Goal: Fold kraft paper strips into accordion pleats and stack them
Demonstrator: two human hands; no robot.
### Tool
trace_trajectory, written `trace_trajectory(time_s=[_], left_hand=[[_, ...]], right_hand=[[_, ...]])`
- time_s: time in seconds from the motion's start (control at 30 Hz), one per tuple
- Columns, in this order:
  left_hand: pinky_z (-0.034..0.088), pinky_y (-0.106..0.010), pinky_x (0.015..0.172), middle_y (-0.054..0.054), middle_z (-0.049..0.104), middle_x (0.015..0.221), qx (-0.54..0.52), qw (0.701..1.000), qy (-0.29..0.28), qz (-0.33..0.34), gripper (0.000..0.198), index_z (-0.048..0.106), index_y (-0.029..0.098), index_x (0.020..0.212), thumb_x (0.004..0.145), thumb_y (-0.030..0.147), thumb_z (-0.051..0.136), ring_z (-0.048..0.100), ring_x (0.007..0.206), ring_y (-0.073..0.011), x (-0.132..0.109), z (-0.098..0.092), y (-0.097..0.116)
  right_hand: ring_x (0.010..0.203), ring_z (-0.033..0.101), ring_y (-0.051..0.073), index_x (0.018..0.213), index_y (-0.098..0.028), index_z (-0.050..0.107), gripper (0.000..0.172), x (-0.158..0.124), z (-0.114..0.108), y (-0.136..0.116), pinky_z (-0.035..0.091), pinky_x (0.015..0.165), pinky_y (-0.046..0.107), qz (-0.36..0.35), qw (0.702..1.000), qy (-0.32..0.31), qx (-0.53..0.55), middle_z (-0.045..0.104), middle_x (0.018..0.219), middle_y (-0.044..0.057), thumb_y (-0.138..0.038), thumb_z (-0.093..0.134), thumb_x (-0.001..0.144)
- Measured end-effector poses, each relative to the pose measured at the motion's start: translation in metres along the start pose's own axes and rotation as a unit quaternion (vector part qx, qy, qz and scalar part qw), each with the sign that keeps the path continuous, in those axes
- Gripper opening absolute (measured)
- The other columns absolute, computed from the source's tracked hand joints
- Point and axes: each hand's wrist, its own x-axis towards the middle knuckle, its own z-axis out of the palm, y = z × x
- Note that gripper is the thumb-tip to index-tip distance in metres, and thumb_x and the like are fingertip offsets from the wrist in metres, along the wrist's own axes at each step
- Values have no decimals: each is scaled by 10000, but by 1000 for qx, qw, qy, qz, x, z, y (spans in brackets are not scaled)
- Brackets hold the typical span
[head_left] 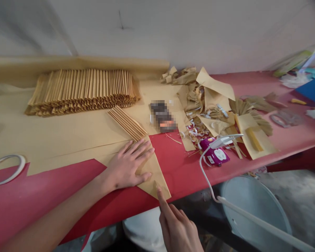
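Note:
My left hand (128, 162) lies flat with spread fingers on a sheet of brown kraft paper (159, 175), whose corner points toward the table's front edge. Just beyond its fingertips is a short accordion-folded paper strip (127, 122). My right hand (177, 225) is at the front edge, fingers curled and index finger stretched along a thin pointed blade (155, 184). The blade's tip touches or hovers just over the paper near the corner; its handle is hidden in the hand. A long stack of pleated brown paper (86, 89) stands behind, on the left.
A blurred-out phone (162, 117) lies beyond the sheet. Paper scraps (199, 98) pile up to the right, near a purple packet (214, 152) and a white corded device (225, 140). A tape roll (21, 166) lies at left. A grey bin (254, 206) stands below the red table (170, 157).

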Motion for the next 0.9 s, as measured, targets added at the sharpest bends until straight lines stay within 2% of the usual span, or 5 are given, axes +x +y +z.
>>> trace_trajectory(time_s=[0.17, 0.4, 0.7, 0.8, 0.9], left_hand=[[88, -497, 1256, 10, 140, 1677, 2, 1000, -2, -2, 791, 152, 305, 1604, 937, 601, 457, 142, 1543, -279, 0, 1, 1], [91, -485, 1259, 10, 163, 1674, 1, 1000, -6, -5, 783, 172, 304, 1601, 935, 594, 464, 144, 1543, -274, 0, -1, 1], [96, -497, 1257, 3, 138, 1674, 2, 1000, -20, -15, 767, 204, 299, 1591, 929, 581, 470, 123, 1548, -252, 1, -2, 2], [96, -498, 1256, 4, 139, 1673, 1, 1000, -21, -15, 763, 209, 297, 1590, 931, 584, 463, 121, 1549, -249, 2, -2, 2], [97, -495, 1256, 8, 138, 1674, -2, 1000, -23, -15, 766, 211, 302, 1590, 930, 601, 459, 122, 1548, -252, 2, -2, 2]], right_hand=[[575, 652, 156, 1525, -240, 426, 638, -5, -1, 0, 552, 631, 203, -5, 1000, -11, -8, 712, 745, 28, -67, 421, 911], [599, 692, 151, 1567, -259, 337, 686, -15, 1, 0, 556, 591, 179, 7, 1000, 1, 22, 711, 752, 6, -86, 430, 910], [599, 709, 170, 1616, -304, 140, 791, -31, 0, 4, 573, 577, 200, 10, 1000, -11, 22, 712, 756, -3, -98, 414, 903], [545, 684, 156, 1616, -289, 142, 801, -37, 1, 4, 545, 529, 182, 5, 1000, -7, 13, 692, 706, -16, -95, 432, 896], [515, 670, 143, 1599, -305, 239, 795, -48, 5, 1, 542, 550, 170, 26, 1000, 7, -2, 681, 671, -20, -53, 435, 871]])
